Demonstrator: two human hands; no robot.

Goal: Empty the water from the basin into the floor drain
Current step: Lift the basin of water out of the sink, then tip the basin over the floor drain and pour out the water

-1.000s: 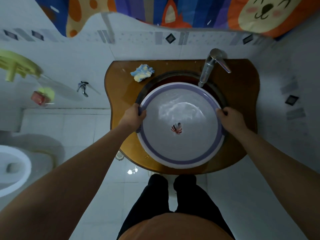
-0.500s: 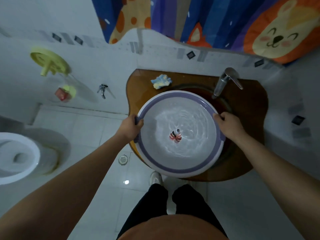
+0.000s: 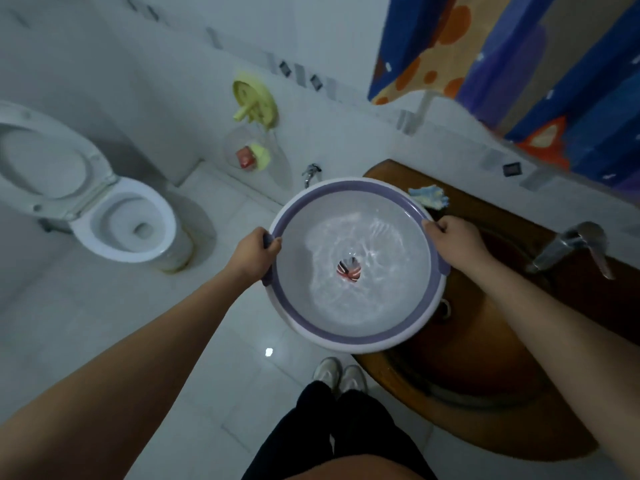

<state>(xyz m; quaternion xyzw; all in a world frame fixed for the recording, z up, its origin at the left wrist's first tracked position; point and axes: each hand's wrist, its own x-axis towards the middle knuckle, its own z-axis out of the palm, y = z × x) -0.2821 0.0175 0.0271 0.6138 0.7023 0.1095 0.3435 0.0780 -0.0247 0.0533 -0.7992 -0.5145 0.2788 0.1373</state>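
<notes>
A round white basin (image 3: 349,336) with a purple rim band is held level in the air, half over the white floor and half over the brown sink counter's left end. Rippling water fills it, and a small red and dark mark shows at its centre. My left hand (image 3: 254,252) grips the basin's left rim. My right hand (image 3: 453,239) grips the right rim. The floor drain is not visible; the basin covers the floor where it lay.
A toilet (image 3: 121,223) with its lid up stands at the left. The brown counter (image 3: 485,386) with a sunken sink and a chrome tap (image 3: 568,249) is at the right; a blue cloth (image 3: 429,197) lies on it. A wall tap (image 3: 310,173) and yellow hanger (image 3: 254,105) are behind. My shoes (image 3: 341,374) stand below.
The basin has been lifted off the sink and carried left, out over the floor. The view has turned left, bringing the toilet fully in. Both hands keep their grip.
</notes>
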